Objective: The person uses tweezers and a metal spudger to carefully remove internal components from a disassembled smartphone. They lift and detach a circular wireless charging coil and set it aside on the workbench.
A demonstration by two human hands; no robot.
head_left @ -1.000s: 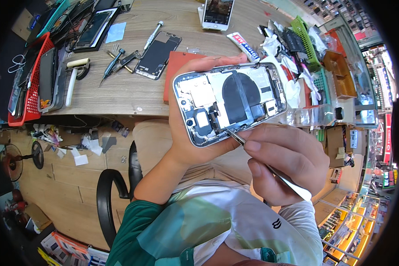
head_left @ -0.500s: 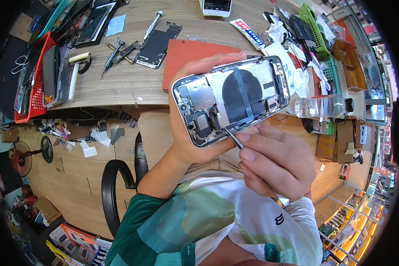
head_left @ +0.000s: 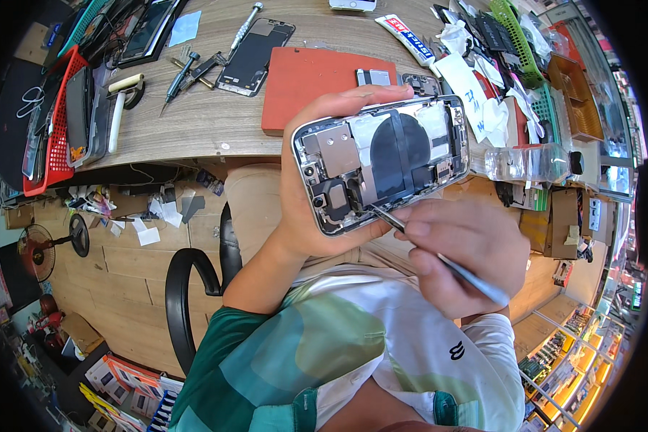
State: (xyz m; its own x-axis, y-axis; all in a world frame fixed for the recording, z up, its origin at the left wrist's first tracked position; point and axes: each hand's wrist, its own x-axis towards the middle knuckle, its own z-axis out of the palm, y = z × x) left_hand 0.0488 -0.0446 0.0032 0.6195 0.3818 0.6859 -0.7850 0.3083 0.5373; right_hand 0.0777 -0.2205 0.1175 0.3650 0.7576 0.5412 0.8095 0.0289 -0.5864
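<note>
An opened phone (head_left: 399,155) lies tilted across my left hand (head_left: 301,216), its bare insides facing up. The fingers of that hand wrap round the phone's far edge and its left end. Inside it show a round black pad, a dark strip and a camera module. My right hand (head_left: 475,248) pinches a pair of slim metal tweezers (head_left: 448,265). Their tip touches or hovers just at the phone's near inner edge; I cannot tell whether it grips a part there.
A red mat (head_left: 288,93) lies on the wooden desk (head_left: 194,137) beyond the phone. Nearby are a removed screen (head_left: 255,61), screwdrivers (head_left: 180,83) and a glue tube (head_left: 407,43). A red basket (head_left: 59,137) stands left, a clear bottle (head_left: 525,164) right.
The phone has shifted slightly right and turned a little. The tweezers now lie at a flatter angle, and my right hand has moved right. More small parts show beyond the phone.
</note>
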